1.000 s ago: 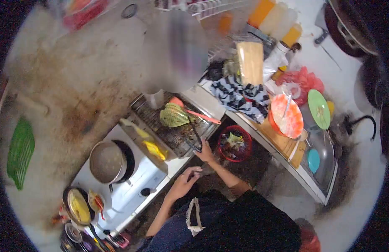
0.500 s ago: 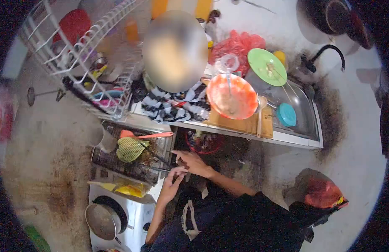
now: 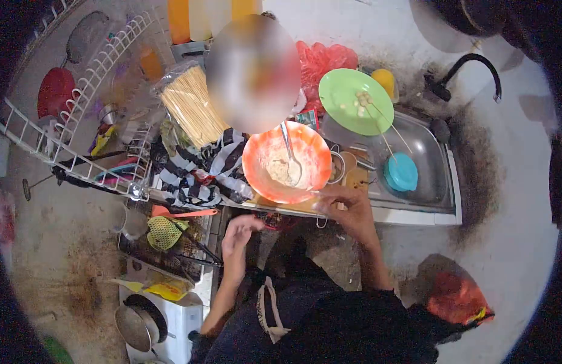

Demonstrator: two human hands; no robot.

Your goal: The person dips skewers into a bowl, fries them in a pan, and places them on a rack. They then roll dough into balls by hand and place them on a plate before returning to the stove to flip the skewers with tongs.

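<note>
An orange-and-white bowl [image 3: 266,180] with pale batter-like stuff and a metal spoon [image 3: 295,159] stands on a wooden board [image 3: 279,206] at the counter's front edge. Just below the bowl's right side is my right hand [image 3: 348,212], fingers curved and partly spread; nothing shows in it. My left hand [image 3: 238,235] hovers in front of the counter, below the bowl, slightly blurred, its fingers apart and holding nothing visible. A green plate [image 3: 348,118] with small pale balls and skewers lies behind, to the right.
Beside the sink basin [image 3: 423,151] sits a turquoise container [image 3: 401,172]. Bundled sticks [image 3: 195,104] and a striped cloth [image 3: 193,179] are left of the bowl. At lower left stand a stove [image 3: 175,321] with a pan [image 3: 133,326] and a yellow-green slotted ladle [image 3: 164,233].
The view has shifted right. My hands have separated; my right hand has moved up and right to the counter edge near the bowl, while my left stays lower.
</note>
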